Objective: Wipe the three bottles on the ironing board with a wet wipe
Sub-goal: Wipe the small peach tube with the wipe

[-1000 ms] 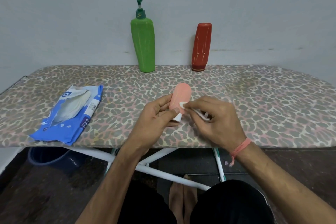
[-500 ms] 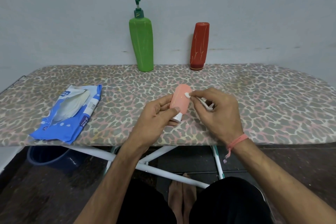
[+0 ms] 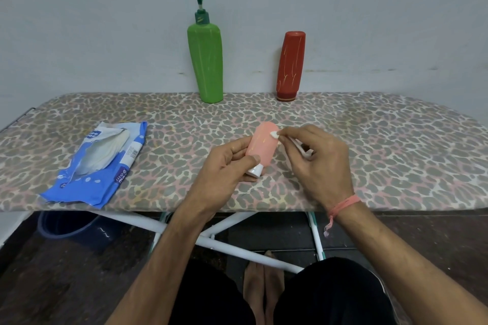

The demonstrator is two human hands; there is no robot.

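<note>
Wet wipe (image 3: 274, 134) climbed pink bottle (image 3: 262, 144) — gripped.

The ironing board (image 3: 369, 155) is covered in matt woven cloth printed with a leopard pattern; its legs (image 3: 227, 245) look like smooth white-painted metal tube. The green pump bottle (image 3: 206, 63) is plastic with a dull sheen and pale scratch lines on its face. The red bottle (image 3: 290, 66) is plastic of similar finish, also scratched. The small pink bottle (image 3: 262, 145) is smooth matt plastic with a glossy white cap. The wet wipe (image 3: 274, 134) is soft white fabric. The wipe packet (image 3: 97, 166) is glossy, crinkled blue plastic film. The wall (image 3: 105, 21) is matt paint.
</note>
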